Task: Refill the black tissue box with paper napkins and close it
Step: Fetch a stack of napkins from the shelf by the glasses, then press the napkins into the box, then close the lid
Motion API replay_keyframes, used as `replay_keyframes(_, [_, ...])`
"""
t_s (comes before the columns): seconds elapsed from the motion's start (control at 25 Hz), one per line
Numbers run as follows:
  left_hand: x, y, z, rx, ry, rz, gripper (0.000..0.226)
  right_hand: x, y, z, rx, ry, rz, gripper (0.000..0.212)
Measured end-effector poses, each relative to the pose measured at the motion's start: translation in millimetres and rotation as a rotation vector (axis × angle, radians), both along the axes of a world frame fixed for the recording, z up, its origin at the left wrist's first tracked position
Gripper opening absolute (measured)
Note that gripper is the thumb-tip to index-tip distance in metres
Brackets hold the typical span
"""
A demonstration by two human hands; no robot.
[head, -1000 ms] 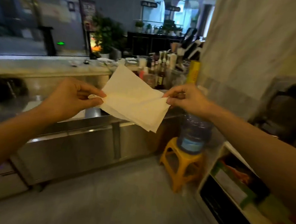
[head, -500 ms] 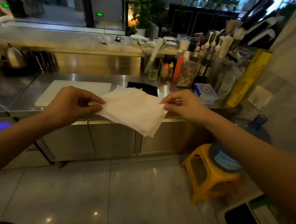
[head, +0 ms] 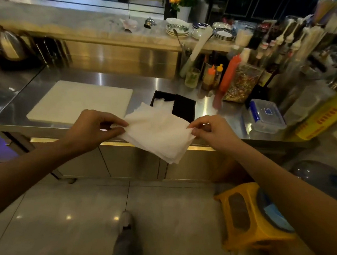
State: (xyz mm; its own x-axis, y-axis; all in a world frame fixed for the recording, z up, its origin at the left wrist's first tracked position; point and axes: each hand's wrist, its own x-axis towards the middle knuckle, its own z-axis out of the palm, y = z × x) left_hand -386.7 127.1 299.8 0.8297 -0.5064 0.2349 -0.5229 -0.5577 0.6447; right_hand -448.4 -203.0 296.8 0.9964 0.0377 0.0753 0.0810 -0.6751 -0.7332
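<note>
A stack of white paper napkins [head: 159, 132] hangs in the air in front of the steel counter, stretched between both hands. My left hand [head: 93, 128] pinches its left corner and my right hand [head: 210, 131] pinches its right corner. Just behind the stack, the black tissue box [head: 184, 106] lies open on the counter, with some white napkins visible in its left part. The near edge of the box is hidden by the held stack.
A white cutting board [head: 79, 102] lies left of the box. Sauce bottles [head: 228, 75], jars and a clear lidded container [head: 265, 116] crowd the counter's right side. A kettle [head: 11, 44] stands far left. A yellow stool [head: 251, 217] with a water jug stands on the floor at right.
The view has swung from the side toward the steel counter and down. Both hands keep their hold on the napkin stack, which now hangs just in front of the open black box.
</note>
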Motion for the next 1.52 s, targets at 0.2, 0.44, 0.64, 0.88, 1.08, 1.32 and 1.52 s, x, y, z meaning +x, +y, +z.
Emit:
replay_keyframes(0.2, [115.1,-10.5,-30.3,0.008,0.025,-0.103,0.032,81.6,-4.3,-37.8,0.009,0.006,-0.096,0.016])
replay_keyframes(0.44, [266.0,-31.0,-58.3,0.143,-0.034,-0.362,0.024,155.0,9.1,-85.0,0.061,0.035,-0.34,0.018])
replay_keyframes(0.64, [350.1,-67.2,-86.7,0.244,-0.033,-0.546,0.025,185.7,13.5,-120.6,0.11,0.089,-0.469,0.018])
replay_keyframes(0.88, [416.3,-109.5,-118.3,0.334,-0.015,-0.635,0.019,220.8,9.2,-160.8,0.156,0.156,-0.561,0.018])
replay_keyframes(1.08, [454.8,-141.7,-134.7,0.397,-0.016,-0.724,0.02,241.1,14.4,-178.5,0.235,0.203,-0.643,0.018])
replay_keyframes(1.32, [504.3,-177.4,-161.8,0.442,0.021,-0.887,0.023,261.4,32.5,-192.6,0.209,0.261,-0.775,0.02])
replay_keyframes(1.52, [529.0,-203.9,-186.4,0.441,0.023,-0.991,0.023,277.3,52.1,-197.0,0.061,0.292,-0.847,0.022])
